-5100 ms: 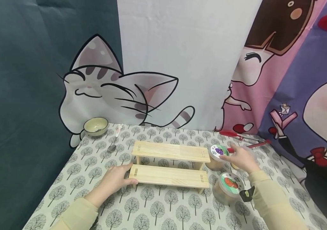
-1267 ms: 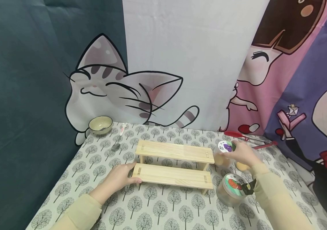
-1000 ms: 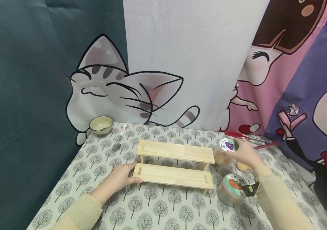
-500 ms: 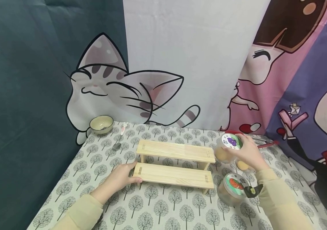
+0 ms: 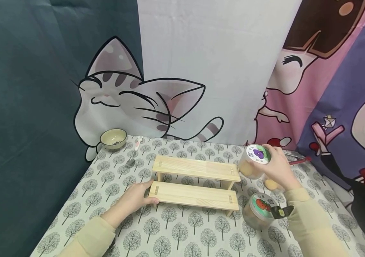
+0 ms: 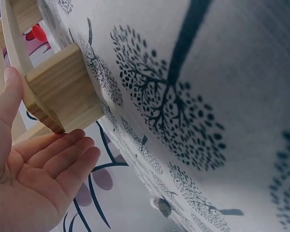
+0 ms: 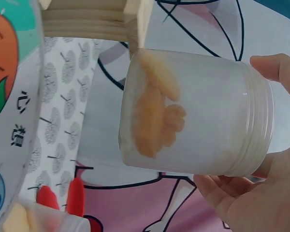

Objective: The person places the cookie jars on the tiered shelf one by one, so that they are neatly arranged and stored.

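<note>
In the head view, my right hand (image 5: pixel 278 167) holds a clear plastic jar (image 5: pixel 249 169) by its lid, which carries a purple and green label. Pale orange pieces lie inside that jar (image 7: pixel 154 111) in the right wrist view, and its base is lifted off the table. My left hand (image 5: pixel 134 198) pinches the left end of the lower tier of a two-tier wooden shelf (image 5: pixel 195 196). Seen from the left wrist, the thumb lies on one side of the shelf board (image 6: pixel 38 113), with fingertips on the other.
A jar with an orange-fruit label (image 5: pixel 259 212) stands at the shelf's right. Another jar (image 5: pixel 271 185) sits partly behind my right hand. Red-handled tongs (image 5: pixel 299 161) lie at the back right. A bowl (image 5: pixel 113 138) and a spoon (image 5: pixel 131 162) are at the back left.
My right hand has gripped the purple-labelled jar and raised it from the table, tilting it slightly toward the shelf. My left hand keeps its place on the shelf.
</note>
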`<state>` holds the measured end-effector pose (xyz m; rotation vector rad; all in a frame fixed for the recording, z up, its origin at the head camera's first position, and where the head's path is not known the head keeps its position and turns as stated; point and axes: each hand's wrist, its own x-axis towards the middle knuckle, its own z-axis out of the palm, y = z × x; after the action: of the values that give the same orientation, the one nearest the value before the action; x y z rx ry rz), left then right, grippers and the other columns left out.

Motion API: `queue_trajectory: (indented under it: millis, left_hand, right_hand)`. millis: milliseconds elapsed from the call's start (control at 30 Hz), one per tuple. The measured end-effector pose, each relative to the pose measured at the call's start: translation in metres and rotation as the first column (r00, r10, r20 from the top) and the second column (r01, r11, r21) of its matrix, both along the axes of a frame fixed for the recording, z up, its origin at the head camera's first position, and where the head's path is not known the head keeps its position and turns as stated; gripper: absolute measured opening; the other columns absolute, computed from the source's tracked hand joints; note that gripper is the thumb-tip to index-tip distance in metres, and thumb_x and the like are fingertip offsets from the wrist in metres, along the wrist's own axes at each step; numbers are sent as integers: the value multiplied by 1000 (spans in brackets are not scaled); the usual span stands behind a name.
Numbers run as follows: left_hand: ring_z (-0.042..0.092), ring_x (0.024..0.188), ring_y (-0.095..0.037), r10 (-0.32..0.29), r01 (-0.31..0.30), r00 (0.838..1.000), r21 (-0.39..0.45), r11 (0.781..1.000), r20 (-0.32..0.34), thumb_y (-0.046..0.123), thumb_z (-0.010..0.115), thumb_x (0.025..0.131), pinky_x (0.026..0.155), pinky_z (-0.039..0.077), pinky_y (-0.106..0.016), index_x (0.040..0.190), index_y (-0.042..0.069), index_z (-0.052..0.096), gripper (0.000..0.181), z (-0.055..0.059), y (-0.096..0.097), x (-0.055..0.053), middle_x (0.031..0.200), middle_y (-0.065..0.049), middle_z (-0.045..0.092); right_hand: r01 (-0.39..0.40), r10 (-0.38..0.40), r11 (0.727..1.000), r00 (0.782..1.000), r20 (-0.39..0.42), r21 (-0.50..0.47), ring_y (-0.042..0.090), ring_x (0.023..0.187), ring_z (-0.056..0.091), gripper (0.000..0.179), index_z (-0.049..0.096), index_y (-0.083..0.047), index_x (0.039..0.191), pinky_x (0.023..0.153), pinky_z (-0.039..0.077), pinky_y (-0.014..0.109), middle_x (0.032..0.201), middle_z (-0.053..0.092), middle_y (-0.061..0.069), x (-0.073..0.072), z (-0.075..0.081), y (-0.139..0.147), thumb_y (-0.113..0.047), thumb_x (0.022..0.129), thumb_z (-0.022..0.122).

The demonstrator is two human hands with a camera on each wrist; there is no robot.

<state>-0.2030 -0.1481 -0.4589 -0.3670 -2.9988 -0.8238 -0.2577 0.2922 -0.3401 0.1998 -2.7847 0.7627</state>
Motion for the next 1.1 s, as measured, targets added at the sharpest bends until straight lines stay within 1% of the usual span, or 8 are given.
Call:
queue_trajectory:
  millis: [200,300,400,567,867,1000,1100]
  left_hand:
    - [57,115,-40,7,-7,1000,8,1000,-3,42,81,67,98,47,-49,136,-3,47,89,1,-1,0,128,-22,58]
    - [57,114,-39,8,-8,1000,6,1000,-6,42,81,67,98,47,-49,136,-3,47,89,1,-1,1,128,-22,58]
    - [57,114,-39,8,-8,1000,8,1000,-9,41,81,67,98,47,-49,136,-3,47,89,1,-1,1,128,-21,58]
    - [57,114,-38,2,-2,1000,-1,1000,-11,42,80,68,98,47,-49,136,-3,47,89,1,-1,2,128,-21,58]
    - [57,115,-38,1,-1,1000,-12,1000,-11,43,79,69,98,47,-49,137,-2,46,89,2,-1,1,130,-20,57]
    - [56,116,-38,-4,4,1000,-3,1000,-10,41,80,69,99,46,-49,137,-3,46,88,3,-1,1,130,-20,57]
    - [56,116,-39,-8,8,1000,-2,1000,-10,41,80,69,99,46,-49,137,-3,46,88,3,0,1,130,-21,57]
  right_hand:
    - [-6,7,1000,1000,-30,17,42,109,43,82,40,3,137,83,42,62,125,41,28,3,9,-5,-46,79,73]
    - [-21,21,1000,999,-38,12,42,110,43,81,41,2,136,84,41,63,124,41,27,4,13,-10,-45,79,73]
    - [-35,35,999,999,-39,12,40,109,43,81,42,2,136,85,41,61,123,43,26,3,15,-15,-45,79,74]
    - [-48,48,999,999,-22,14,36,105,45,83,41,3,137,84,43,55,119,44,25,1,14,-25,-47,78,74]
    - [-91,91,996,996,-19,-17,38,111,47,86,42,1,138,91,42,61,126,46,24,-2,10,-43,-48,76,76]
    - [-103,103,994,995,-4,-36,36,110,49,86,43,-1,138,92,42,60,127,46,23,-3,10,-50,-49,75,76]
    - [-106,106,994,994,9,-28,35,108,49,86,43,-1,138,90,44,58,127,47,22,-4,10,-57,-50,75,76]
